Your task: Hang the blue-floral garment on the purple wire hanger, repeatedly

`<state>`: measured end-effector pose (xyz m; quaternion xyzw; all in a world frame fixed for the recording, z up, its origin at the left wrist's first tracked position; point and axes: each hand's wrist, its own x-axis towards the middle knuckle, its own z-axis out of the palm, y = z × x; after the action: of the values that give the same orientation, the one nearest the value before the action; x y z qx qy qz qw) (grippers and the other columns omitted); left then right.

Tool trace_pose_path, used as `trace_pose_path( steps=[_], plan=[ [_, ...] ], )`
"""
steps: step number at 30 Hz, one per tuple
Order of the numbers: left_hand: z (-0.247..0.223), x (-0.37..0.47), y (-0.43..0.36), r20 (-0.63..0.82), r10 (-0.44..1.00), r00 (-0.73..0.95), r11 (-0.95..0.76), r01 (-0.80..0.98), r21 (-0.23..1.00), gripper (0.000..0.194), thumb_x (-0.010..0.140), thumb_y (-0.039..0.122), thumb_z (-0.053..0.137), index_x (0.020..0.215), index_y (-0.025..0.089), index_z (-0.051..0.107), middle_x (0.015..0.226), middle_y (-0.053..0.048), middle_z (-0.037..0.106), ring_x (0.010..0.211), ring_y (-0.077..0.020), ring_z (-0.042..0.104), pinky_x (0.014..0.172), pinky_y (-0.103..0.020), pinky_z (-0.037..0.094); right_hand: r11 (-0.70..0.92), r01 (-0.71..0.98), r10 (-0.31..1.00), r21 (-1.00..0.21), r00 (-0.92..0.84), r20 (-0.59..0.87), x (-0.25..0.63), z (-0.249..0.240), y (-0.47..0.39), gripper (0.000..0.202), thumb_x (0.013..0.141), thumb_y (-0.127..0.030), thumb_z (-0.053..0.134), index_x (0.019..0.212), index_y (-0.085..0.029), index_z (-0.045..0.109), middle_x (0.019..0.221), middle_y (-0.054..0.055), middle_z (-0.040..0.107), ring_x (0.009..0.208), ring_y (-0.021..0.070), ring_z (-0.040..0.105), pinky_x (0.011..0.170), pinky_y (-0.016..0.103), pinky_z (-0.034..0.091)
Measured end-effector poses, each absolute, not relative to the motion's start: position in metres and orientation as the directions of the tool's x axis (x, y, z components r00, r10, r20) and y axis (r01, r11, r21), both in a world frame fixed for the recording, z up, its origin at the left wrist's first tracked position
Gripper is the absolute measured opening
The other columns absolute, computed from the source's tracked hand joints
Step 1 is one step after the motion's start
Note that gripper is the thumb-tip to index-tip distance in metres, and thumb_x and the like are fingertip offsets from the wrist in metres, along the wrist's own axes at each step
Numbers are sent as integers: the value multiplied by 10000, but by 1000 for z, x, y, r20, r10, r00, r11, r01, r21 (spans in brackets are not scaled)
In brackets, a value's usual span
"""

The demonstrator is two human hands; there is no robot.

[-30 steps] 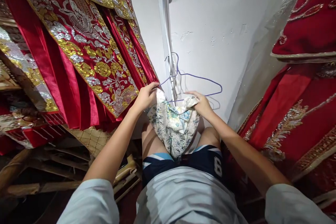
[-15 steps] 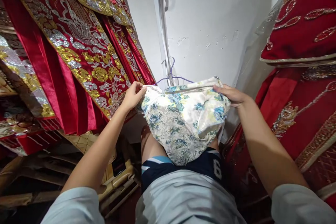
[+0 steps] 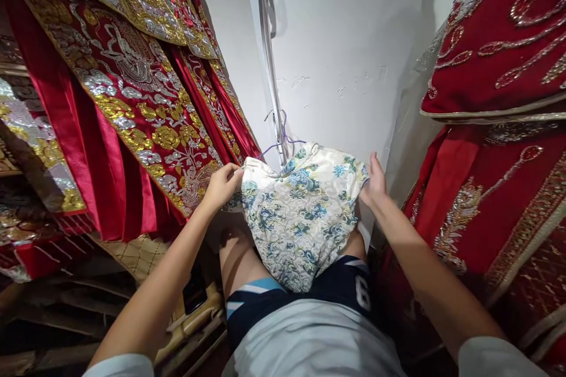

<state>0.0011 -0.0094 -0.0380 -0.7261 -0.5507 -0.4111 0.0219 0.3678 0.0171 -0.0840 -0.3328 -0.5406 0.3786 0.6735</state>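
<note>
A white floral blouse (image 3: pixel 305 218) with blue and green flowers hangs spread out over my lap, its neckline at the top. A thin purple hanger (image 3: pixel 280 142) sits in its neck, the hook at the metal rail (image 3: pixel 265 41). My left hand (image 3: pixel 223 184) is closed in a pinch on the blouse's left shoulder edge. At the right sleeve's end is my right hand (image 3: pixel 375 182), its fingers stretched upward and the hand touching the sleeve's edge. Part of its thumb is hidden by the cloth.
Red costumes with gold and silver embroidery (image 3: pixel 163 135) hang close on the left. More red beaded garments (image 3: pixel 486 70) hang on the right. A white wall (image 3: pixel 336 41) stands ahead. Low on the left is a bamboo-like frame (image 3: pixel 207 312) with a dark phone-like object (image 3: pixel 194 294) on it.
The blouse's right shoulder has unfolded, and its right sleeve now lies spread out. My right hand has let go of the upper edge and moved lower to the sleeve's end. My left hand keeps its pinch.
</note>
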Motion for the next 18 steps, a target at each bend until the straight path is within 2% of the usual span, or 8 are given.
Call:
trace_pose_path(
  steps=[2, 4, 9, 11, 13, 15, 16, 18],
  plan=[
    [-35, -1, -8, 691, 722, 39, -391, 847, 360, 314, 920, 416, 469, 897, 161, 650, 798, -46, 672, 705, -181, 570, 679, -276, 400, 473, -205, 881, -857, 140, 453, 368, -78, 20, 574, 741, -727, 633, 874, -170, 673, 819, 90, 710, 849, 293, 693, 693, 396, 572],
    [-22, 2, -3, 761, 647, 50, -401, 871, 283, 311, 930, 402, 461, 947, 164, 662, 823, -47, 683, 699, -181, 573, 667, -274, 385, 476, -242, 879, -845, 165, 448, 368, -67, 24, 507, 646, -664, 747, 792, -188, 650, 732, 64, 696, 790, 282, 697, 654, 371, 566],
    [21, 27, 11, 768, 616, 174, -420, 898, 134, 325, 928, 426, 471, 970, 167, 664, 844, -70, 685, 729, -209, 579, 666, -290, 389, 507, -357, 857, -785, 311, 412, 367, -48, 10, 426, 652, -590, 761, 740, -206, 597, 660, 49, 663, 768, 276, 703, 645, 367, 572],
    [24, 41, 14, 757, 607, 243, -461, 883, 86, 311, 918, 435, 496, 960, 168, 651, 864, -79, 675, 770, -220, 581, 697, -303, 408, 500, -413, 858, -761, 356, 370, 364, -56, -15, 404, 666, -559, 766, 792, -210, 607, 717, 58, 684, 819, 285, 711, 678, 376, 579],
    [13, 54, 17, 783, 558, 275, -511, 858, 62, 291, 931, 426, 483, 944, 176, 631, 898, -87, 656, 842, -229, 578, 762, -319, 426, 474, -452, 876, -756, 331, 352, 354, -70, -52, 420, 722, -584, 718, 918, -222, 631, 840, 77, 716, 890, 295, 713, 712, 392, 581],
    [-5, 67, 21, 830, 518, 207, -550, 823, 138, 294, 968, 405, 422, 917, 184, 609, 914, -87, 629, 888, -226, 570, 820, -331, 436, 394, -502, 914, -770, 127, 385, 337, -84, -92, 553, 781, -696, 601, 1093, -240, 640, 1009, 112, 725, 970, 309, 702, 739, 415, 576],
    [-14, 72, 24, 840, 528, 129, -555, 801, 225, 317, 989, 391, 376, 898, 182, 598, 909, -84, 616, 890, -220, 566, 835, -336, 440, 325, -528, 907, -784, -61, 417, 327, -89, -111, 671, 757, -770, 565, 1167, -243, 633, 1089, 134, 714, 1023, 323, 688, 770, 428, 570],
    [-29, 81, 32, 805, 593, -27, -529, 740, 415, 379, 1020, 366, 294, 893, 164, 588, 899, -76, 602, 870, -210, 566, 835, -345, 458, 210, -549, 755, -809, -435, 491, 309, -92, -139, 888, 649, -880, 554, 1240, -222, 628, 1163, 169, 697, 1105, 346, 656, 834, 444, 551]
  ],
)
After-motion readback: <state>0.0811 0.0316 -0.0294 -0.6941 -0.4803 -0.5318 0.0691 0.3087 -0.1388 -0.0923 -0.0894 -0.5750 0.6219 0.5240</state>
